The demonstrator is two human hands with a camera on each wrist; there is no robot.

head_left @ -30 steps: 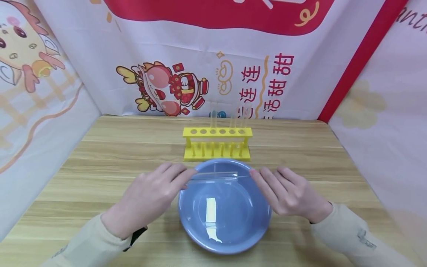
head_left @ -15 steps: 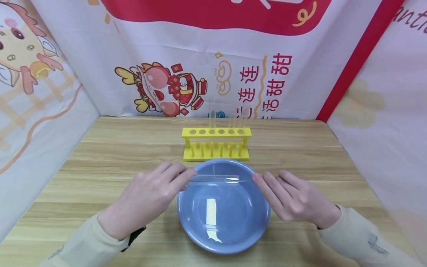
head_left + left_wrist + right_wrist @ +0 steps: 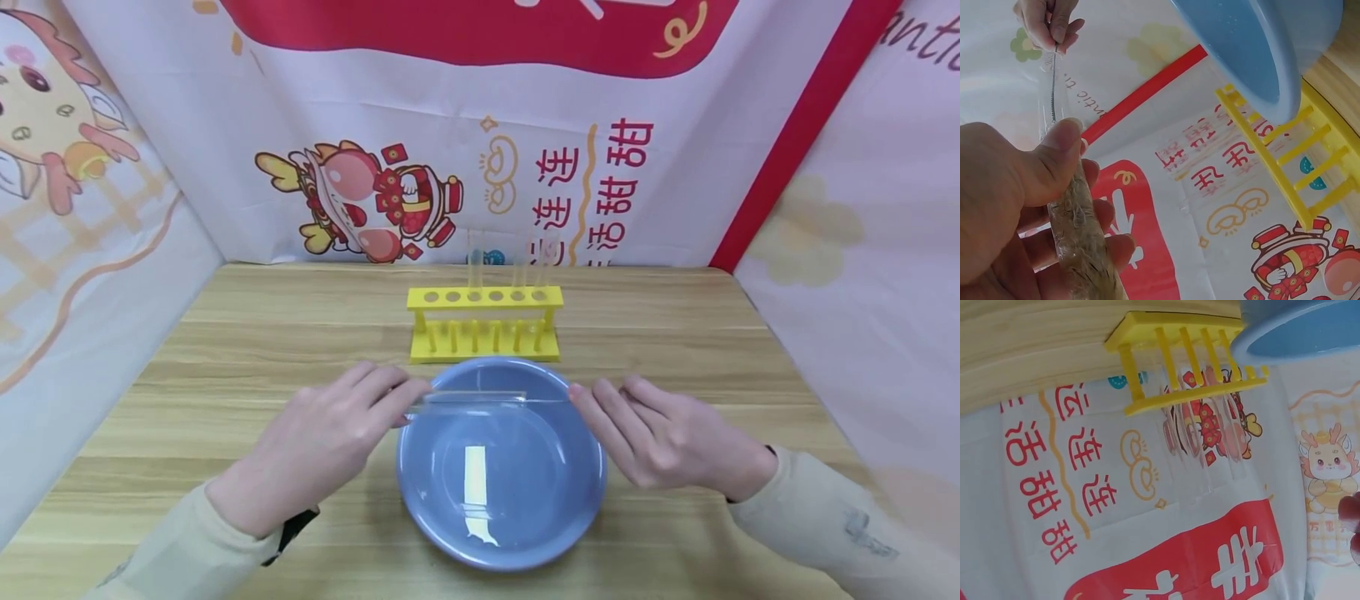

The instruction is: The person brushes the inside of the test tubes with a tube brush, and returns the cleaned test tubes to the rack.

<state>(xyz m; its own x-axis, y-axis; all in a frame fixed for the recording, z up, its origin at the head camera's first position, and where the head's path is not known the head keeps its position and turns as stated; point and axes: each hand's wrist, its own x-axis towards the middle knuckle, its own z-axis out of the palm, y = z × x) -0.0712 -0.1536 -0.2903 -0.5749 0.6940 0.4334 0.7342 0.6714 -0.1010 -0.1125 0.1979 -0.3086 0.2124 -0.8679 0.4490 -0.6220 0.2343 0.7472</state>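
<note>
My left hand [image 3: 330, 442] grips a clear test tube [image 3: 480, 402], held roughly level above the far part of a blue basin [image 3: 501, 550]. In the left wrist view, the thumb presses on the tube [image 3: 1079, 219] while the fingers curl beneath. Bristles of a test tube brush [image 3: 1088, 262] show inside the glass, and its thin twisted wire comes out of the mouth. On the right, my right hand [image 3: 660, 437] pinches the end of that wire, a short way beyond the tube's mouth. The right wrist view does not show this grip.
Just behind the basin stands a yellow test tube rack [image 3: 484, 298], with 3 clear tubes upright in it. The wooden table [image 3: 247, 333] is bounded by a printed cloth [image 3: 420, 92] at the back and sides.
My left hand has shifted slightly left with the tube, and my right hand slightly right. More of the brush wire shows between the tube's mouth and my right fingertips.
</note>
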